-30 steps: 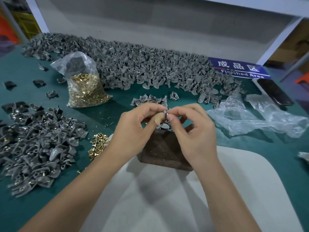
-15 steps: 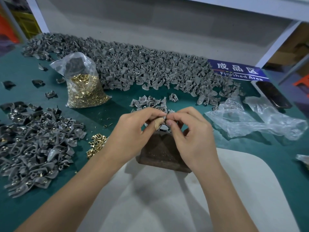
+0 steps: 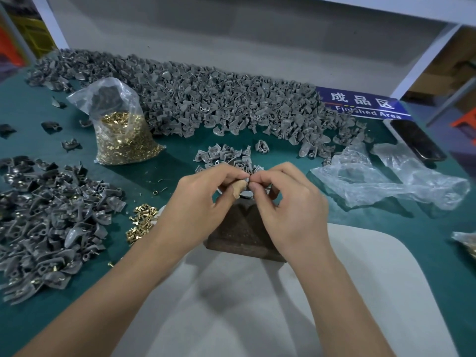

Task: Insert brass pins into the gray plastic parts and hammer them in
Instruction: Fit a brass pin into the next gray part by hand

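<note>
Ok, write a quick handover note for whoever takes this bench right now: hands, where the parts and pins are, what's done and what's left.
Left hand and right hand pinch one small gray part together above the dark block; whether a pin is in it is hidden.
Loose brass pins lie left of the block; bag of pins behind.
Pile with pins far left.
Big pile of gray parts at the back.

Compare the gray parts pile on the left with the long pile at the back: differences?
The left pile shows brass pins in several parts; the back pile shows bare gray parts, no brass visible. The left pile is a compact heap near the left edge; the back pile stretches in a band across the table toward the Finished Area sign. Both hold similar gray plastic parts lying loose on the green mat.
</note>
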A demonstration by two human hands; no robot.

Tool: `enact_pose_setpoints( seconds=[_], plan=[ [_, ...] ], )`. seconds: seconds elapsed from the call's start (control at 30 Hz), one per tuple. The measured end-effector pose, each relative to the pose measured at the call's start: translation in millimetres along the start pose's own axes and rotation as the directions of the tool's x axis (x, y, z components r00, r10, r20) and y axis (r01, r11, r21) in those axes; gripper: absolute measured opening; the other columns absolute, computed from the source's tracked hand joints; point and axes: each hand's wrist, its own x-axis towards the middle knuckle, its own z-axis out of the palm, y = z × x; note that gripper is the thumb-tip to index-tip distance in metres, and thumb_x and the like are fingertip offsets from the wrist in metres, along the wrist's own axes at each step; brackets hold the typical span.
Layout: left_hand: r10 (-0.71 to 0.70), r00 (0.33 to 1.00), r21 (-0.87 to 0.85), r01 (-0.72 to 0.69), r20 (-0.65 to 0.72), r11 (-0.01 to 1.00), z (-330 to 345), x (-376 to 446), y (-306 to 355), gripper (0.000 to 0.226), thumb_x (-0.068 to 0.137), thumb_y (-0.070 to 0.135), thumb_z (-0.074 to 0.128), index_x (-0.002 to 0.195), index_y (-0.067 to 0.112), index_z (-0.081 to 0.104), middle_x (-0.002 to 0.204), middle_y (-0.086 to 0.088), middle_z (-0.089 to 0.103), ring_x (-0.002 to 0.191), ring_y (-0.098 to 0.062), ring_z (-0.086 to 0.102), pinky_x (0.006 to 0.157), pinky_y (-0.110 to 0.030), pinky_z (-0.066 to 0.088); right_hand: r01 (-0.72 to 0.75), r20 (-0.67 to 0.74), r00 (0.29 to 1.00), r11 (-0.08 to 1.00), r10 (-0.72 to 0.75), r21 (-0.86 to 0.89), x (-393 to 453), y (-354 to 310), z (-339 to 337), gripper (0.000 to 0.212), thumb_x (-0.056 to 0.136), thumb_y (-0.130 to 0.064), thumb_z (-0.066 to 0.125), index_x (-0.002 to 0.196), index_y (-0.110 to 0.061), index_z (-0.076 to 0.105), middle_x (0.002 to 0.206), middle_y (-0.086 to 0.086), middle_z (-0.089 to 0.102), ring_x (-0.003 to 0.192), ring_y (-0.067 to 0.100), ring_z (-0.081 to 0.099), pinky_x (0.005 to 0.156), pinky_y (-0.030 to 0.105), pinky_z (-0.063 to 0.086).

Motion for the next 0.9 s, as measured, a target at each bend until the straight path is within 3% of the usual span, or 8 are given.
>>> enact_pose_setpoints(
  seconds=[0.17, 0.33, 0.5, 0.77, 0.9],
  plan=[
    [0.007, 1.000, -0.032, -0.006, 0.008, 0.999, 0, -1, 0, 0.019, 0.095, 0.021, 0.065, 0.108, 0.011, 0.073, 0.093, 0.019, 0.068, 0.087, 0.005, 0.066, 0.080, -0.017, 0.054, -0.055, 0.059, 0.997, 0.978, 0.044, 0.202, 2, 9, 4, 0.006, 0.093, -0.012, 0.074, 0.095, -0.017, 0.077, 0.092, -0.009, 0.065, 0.087, 0.012, 0.062, 0.076, 0.040, 0.053],
    [-0.001, 1.000, -0.049, 0.000, -0.016, 0.999, 0, -2, 1, 0.016, 0.094, 0.010, 0.070, 0.109, 0.014, 0.074, 0.096, 0.022, 0.068, 0.090, 0.004, 0.067, 0.081, -0.011, 0.051, -0.067, 0.039, 0.998, 0.956, 0.058, 0.286, 2, 10, 7, 0.009, 0.091, -0.010, 0.075, 0.095, -0.017, 0.078, 0.090, -0.010, 0.066, 0.089, 0.010, 0.063, 0.080, 0.033, 0.053],
    [-0.050, 0.998, -0.137, 0.044, -0.040, 0.990, 1, -2, 4, 0.020, 0.094, 0.008, 0.071, 0.109, 0.022, 0.072, 0.098, 0.019, 0.072, 0.091, -0.003, 0.070, 0.081, -0.014, 0.052, -0.109, 0.019, 0.994, 0.920, 0.110, 0.377, 2, 7, 7, 0.010, 0.091, -0.009, 0.076, 0.094, -0.017, 0.079, 0.089, -0.011, 0.070, 0.090, 0.013, 0.067, 0.081, 0.037, 0.054],
    [-0.068, 0.996, -0.152, 0.058, -0.061, 0.987, 3, -2, 7, 0.016, 0.094, 0.006, 0.071, 0.107, 0.016, 0.074, 0.096, 0.012, 0.075, 0.091, -0.003, 0.071, 0.082, -0.016, 0.054, -0.047, -0.050, 0.997, 0.955, 0.064, 0.292, 0, 0, 5, 0.012, 0.088, -0.004, 0.077, 0.093, -0.016, 0.079, 0.087, -0.009, 0.068, 0.085, 0.011, 0.064, 0.076, 0.023, 0.050],
    [-0.099, 0.994, -0.163, 0.091, -0.039, 0.982, 2, -2, 7, 0.018, 0.093, 0.006, 0.071, 0.107, 0.018, 0.074, 0.097, 0.014, 0.074, 0.091, -0.004, 0.071, 0.081, -0.018, 0.055, -0.119, -0.009, 0.991, 0.926, 0.131, 0.358, 1, 0, 5, 0.013, 0.088, -0.005, 0.078, 0.092, -0.018, 0.080, 0.085, -0.011, 0.070, 0.086, 0.011, 0.066, 0.079, 0.026, 0.052]
  ],
)
